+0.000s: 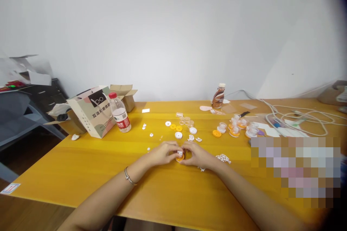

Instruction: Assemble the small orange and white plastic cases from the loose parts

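Observation:
Between my two hands is a small round orange-based piece (pixel 179 158) with a white part inside. My left hand (pixel 166 153) curls around it from the left, and my right hand (pixel 197 156) closes on it from the right. The fingers partly cover it. Just beyond them lie a white disc (pixel 178 135), yellow discs (pixel 179 129), transparent rings (pixel 187 120) and thin white cut-out pieces (pixel 191 137). More white cut-outs (pixel 223 158) rest beside my right forearm.
At left stand a paper bag (pixel 100 115), a water bottle (pixel 119 113) and a cardboard box (pixel 127 95). A brown drink bottle (pixel 218 96) is at the back. Several domed pieces (pixel 234 126) cluster at right, near white cables (pixel 295 115). A blurred patch covers the far right.

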### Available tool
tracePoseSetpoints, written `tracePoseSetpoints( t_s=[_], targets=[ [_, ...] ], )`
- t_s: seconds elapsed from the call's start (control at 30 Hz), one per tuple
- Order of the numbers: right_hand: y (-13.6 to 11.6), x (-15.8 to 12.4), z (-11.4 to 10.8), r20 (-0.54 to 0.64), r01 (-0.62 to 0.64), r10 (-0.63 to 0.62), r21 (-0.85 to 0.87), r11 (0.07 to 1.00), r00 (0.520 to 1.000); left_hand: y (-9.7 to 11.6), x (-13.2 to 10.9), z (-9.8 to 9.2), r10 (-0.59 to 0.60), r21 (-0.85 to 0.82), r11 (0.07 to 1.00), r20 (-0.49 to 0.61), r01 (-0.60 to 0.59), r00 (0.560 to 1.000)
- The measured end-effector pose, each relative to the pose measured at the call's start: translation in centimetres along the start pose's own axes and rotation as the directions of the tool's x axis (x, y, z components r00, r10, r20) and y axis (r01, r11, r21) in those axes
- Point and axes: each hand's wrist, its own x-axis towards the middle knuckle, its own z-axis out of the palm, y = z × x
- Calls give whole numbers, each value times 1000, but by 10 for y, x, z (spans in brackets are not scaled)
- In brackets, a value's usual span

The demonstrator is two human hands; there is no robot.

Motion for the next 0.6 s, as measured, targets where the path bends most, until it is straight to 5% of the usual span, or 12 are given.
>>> tracePoseSetpoints(
  t_s=[0.27,0.33,0.47,0.6],
  targets=[
    [-2,-2,3,-8,-11,12,35,999,1000,-5,0,1,-25,-122,992,1,25,1000],
    [-2,-2,2,-36,-19,22,94,995,999,-11,8,-2,-65,-146,988,-77,53,995],
    [-1,0,-1,-92,-54,80,264,963,993,-36,48,-15,-174,11,982,-334,188,927],
    [-3,1,1,-99,-57,113,448,892,989,-74,102,-27,-252,132,940,-354,315,901]
  ],
)
